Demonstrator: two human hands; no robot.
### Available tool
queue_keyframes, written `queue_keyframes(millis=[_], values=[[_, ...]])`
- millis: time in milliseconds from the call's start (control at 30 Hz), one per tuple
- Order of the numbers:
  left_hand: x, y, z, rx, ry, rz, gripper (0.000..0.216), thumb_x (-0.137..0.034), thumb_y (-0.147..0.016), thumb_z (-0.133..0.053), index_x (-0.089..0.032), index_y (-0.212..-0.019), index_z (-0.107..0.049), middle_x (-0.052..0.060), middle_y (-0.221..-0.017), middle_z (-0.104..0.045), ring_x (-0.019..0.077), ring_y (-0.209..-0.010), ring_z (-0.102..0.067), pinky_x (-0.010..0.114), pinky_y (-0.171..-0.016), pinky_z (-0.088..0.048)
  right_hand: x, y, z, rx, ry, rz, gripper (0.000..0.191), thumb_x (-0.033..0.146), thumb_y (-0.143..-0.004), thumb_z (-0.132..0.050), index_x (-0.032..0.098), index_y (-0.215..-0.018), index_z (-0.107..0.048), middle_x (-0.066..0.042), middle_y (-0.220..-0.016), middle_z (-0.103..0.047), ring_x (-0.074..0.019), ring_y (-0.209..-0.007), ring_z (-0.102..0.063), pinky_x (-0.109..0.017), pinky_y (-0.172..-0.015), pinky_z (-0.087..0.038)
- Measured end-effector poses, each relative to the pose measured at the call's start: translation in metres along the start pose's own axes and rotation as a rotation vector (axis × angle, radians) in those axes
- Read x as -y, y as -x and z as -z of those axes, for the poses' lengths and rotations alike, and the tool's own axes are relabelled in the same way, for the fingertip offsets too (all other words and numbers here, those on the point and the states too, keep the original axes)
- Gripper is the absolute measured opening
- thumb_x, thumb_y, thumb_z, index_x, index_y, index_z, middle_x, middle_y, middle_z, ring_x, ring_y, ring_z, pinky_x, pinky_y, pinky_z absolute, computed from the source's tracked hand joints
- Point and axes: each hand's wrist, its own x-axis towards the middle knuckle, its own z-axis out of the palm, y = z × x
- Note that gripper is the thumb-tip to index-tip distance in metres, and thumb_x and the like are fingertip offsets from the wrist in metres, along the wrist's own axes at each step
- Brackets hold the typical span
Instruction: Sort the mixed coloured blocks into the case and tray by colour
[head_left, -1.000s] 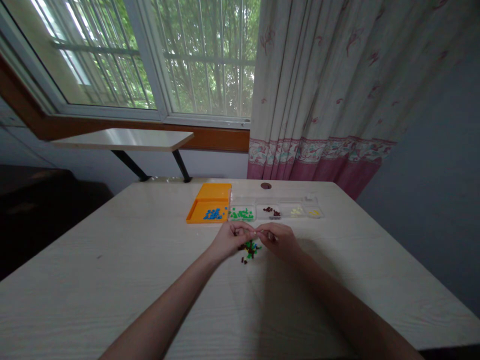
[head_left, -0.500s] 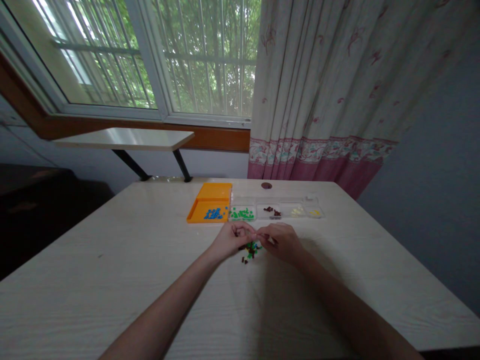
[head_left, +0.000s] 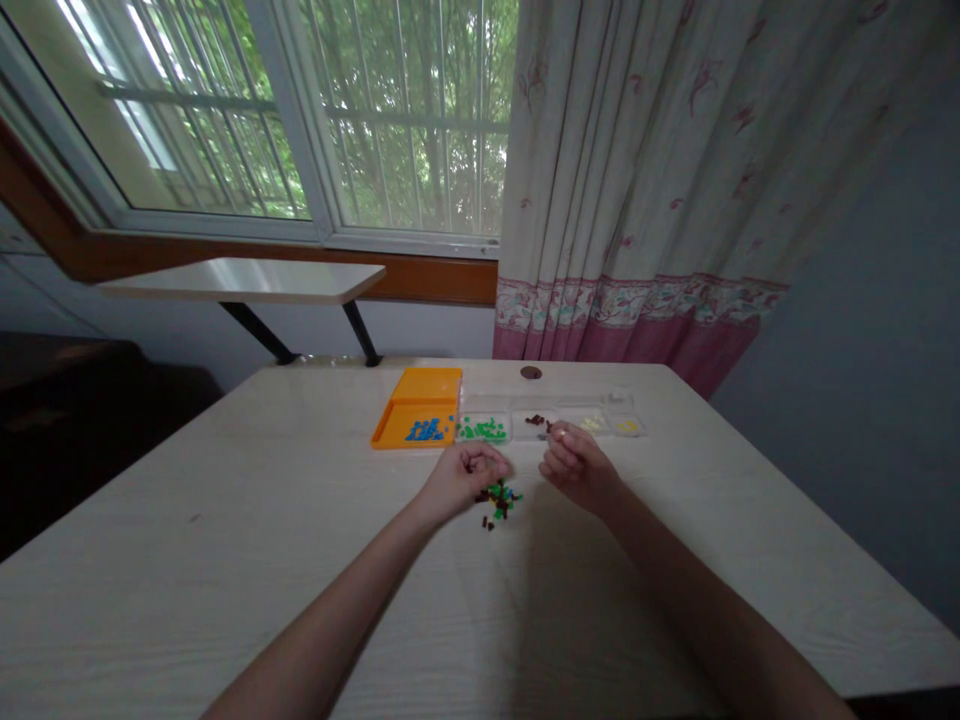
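My left hand point(head_left: 466, 476) hovers over the near side of the clear tray, thumb and fingers brought together; whatever may be between them is hidden. Just under its fingertips lies a small mixed pile of toy pieces point(head_left: 501, 500), green, brown, blue and yellow. My right hand point(head_left: 579, 468) is curled with its thumb and forefinger pinched, at the front of the compartment of brown pieces point(head_left: 535, 420). Anything in that pinch is too small to make out. Green pieces point(head_left: 481, 430) fill the compartment left of the brown ones.
An open orange case point(head_left: 429, 384) holds blue pieces point(head_left: 427, 430). Pale yellow pieces point(head_left: 592, 424) and yellow pieces point(head_left: 628, 427) lie in the right compartments of the clear tray point(head_left: 645, 434). A raised white shelf point(head_left: 247, 278) stands at the back left of the table point(head_left: 225, 560).
My hands were touching at the fingertips above the pile. My right hand has since moved right and away to the brown compartment; my left hand has stayed nearly in place.
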Motion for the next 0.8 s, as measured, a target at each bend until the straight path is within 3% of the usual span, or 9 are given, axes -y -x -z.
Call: queue_keyframes(millis=[167, 433, 633, 700, 800], values=[[-0.006, 0.004, 0.004, 0.02, -0.278, -0.063, 0.028, -0.039, -0.071, -0.056, -0.012, -0.074, -0.063, -0.007, -0.045, -0.031, 0.0055, -0.043, -0.026, 0.017, -0.042, -0.018, 0.005, 0.001, 0.004, 0.006, 0.023, 0.021, 0.029, 0.045, -0.071, -0.052, 0.023, -0.065, -0.034, 0.011, -0.044, -0.015, -0.0056, -0.034, -0.012, -0.022, -0.038, -0.019], [-0.007, 0.009, 0.008, 0.038, -0.617, -0.128, 0.026, -0.036, -0.076, -0.048, -0.016, -0.08, -0.064, -0.002, -0.052, -0.049, 0.0096, -0.048, -0.04, 0.019, -0.048, -0.025, 0.008, -0.002, 0.009, -0.012, 0.057, 0.081, 0.023, 0.044, -0.078, -0.045, 0.023, -0.069, -0.04, 0.011, -0.045, -0.011, -0.0065, -0.034, -0.009, -0.021, -0.038, -0.019], [-0.008, 0.008, 0.013, 0.017, -0.75, -0.128, 0.025, -0.035, -0.078, -0.045, -0.019, -0.082, -0.063, -0.001, -0.055, -0.053, 0.0111, -0.051, -0.046, 0.019, -0.048, -0.025, -0.001, -0.011, 0.015, -0.095, 0.082, 0.043, 0.024, 0.044, -0.07, -0.055, 0.022, -0.07, -0.045, 0.012, -0.041, -0.017, -0.0053, -0.032, -0.015, -0.02, -0.036, -0.018], [-0.01, 0.007, 0.018, 0.026, -0.839, -0.138, 0.022, -0.032, -0.078, -0.044, -0.02, -0.081, -0.062, -0.001, -0.058, -0.056, 0.011, -0.053, -0.048, 0.02, -0.05, -0.026, -0.004, -0.016, 0.026, -0.18, 0.242, 0.027, 0.027, 0.044, -0.065, -0.059, 0.02, -0.071, -0.048, 0.012, -0.04, -0.023, -0.0052, -0.032, -0.019, -0.02, -0.036, -0.017], [-0.014, 0.006, 0.028, 0.066, -0.984, -0.169, 0.023, -0.03, -0.08, -0.04, -0.019, -0.079, -0.06, 0.001, -0.062, -0.059, 0.0114, -0.056, -0.051, 0.02, -0.051, -0.026, -0.002, -0.019, 0.053, -0.349, 0.732, 0.088, 0.029, 0.044, -0.063, -0.059, 0.016, -0.07, -0.057, 0.008, -0.041, -0.034, -0.0069, -0.037, -0.03, -0.02, -0.04, -0.021]])
